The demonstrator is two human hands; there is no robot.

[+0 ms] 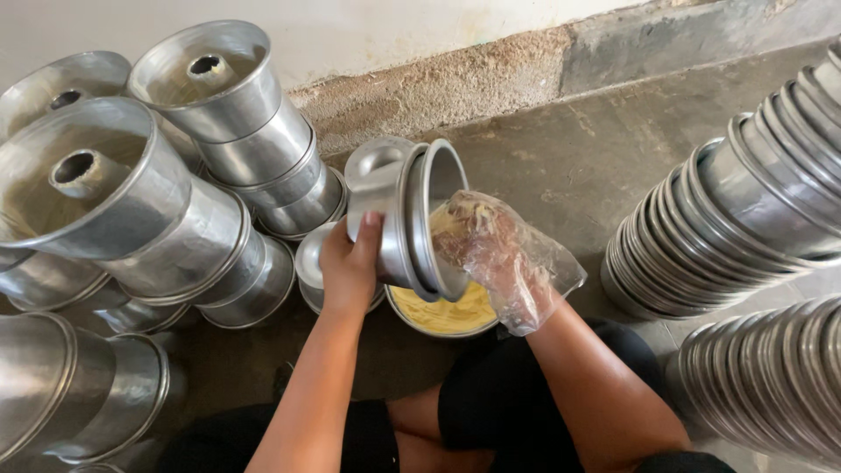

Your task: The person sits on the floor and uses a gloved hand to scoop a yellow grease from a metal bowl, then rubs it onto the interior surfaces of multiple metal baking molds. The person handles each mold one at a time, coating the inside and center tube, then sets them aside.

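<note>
Left hand: our left hand (349, 267) grips a metal tube pan (410, 215) by its outer wall, tilted on its side over our lap.
Right hand: our right hand (491, 250), in a loose clear plastic glove, is pressed inside the pan, fingers smeared with yellow grease.
Grease: one shallow bowl of yellow grease (442, 315) sits on the floor (561, 158) just under the pan.
Progress: we judge this pan partly coated.
Counts: one pan in hand; about five leaning stacks of pans to the left (166, 201); three nested rows to the right (745, 228), too many to count.
</note>
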